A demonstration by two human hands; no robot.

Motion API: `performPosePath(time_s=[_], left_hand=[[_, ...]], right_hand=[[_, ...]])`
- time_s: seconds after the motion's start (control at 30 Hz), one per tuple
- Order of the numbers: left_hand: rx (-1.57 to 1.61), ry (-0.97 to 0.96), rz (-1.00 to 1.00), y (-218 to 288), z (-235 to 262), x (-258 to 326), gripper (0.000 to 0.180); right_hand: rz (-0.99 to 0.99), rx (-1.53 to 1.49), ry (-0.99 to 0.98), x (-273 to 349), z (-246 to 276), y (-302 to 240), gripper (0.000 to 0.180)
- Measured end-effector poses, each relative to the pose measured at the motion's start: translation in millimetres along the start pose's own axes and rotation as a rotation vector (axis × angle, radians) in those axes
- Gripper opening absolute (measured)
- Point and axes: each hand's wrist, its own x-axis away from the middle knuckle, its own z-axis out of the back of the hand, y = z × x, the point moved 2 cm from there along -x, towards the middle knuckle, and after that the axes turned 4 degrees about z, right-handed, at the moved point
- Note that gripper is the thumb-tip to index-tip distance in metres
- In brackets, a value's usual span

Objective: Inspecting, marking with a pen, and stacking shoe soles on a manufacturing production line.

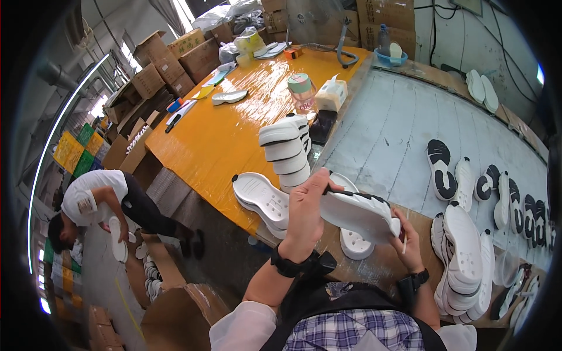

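Note:
A white shoe sole with black patches (358, 215) is held up in front of me, tilted, its side turned toward me. My left hand (305, 219) grips its left end, thumb on top. At its right end my right hand (407, 240) is closed, with a thin pale stick (404, 243) between the fingers; the fingertips touch the sole or lie close to it. Below it, a white sole with small round holes (355, 244) lies on the bench. Left of my left hand sit more white soles (260, 196), behind which rises a stack of soles (284, 149).
At right stands a tall pile of white soles (462, 245). Black-and-white soles (441, 169) line the grey belt (386, 126). The orange table (199, 146) carries a jar (301, 93) and tissue pack (332, 93). A person (96, 193) bends over cartons at left, holding a sole.

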Motion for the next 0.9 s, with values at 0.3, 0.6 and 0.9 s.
performPosePath(time_s=[0.3, 0.6, 0.9], left_hand=[[-0.271, -0.174, -0.114, -1.2, -30.1, 28.4, 0.031], [-0.285, -0.147, -0.211, -5.4, -23.7, 7.2, 0.045], [-0.562, -0.244, -0.072, -54.0, -31.1, 19.6, 0.037]], right_hand=[[-0.02, 0.019, 0.079, 5.6, 6.2, 11.4, 0.061], [0.004, 0.089, -0.096, 1.3, 12.3, -42.9, 0.055], [0.677, 0.532, -0.018, -15.3, -21.5, -128.4, 0.018]])
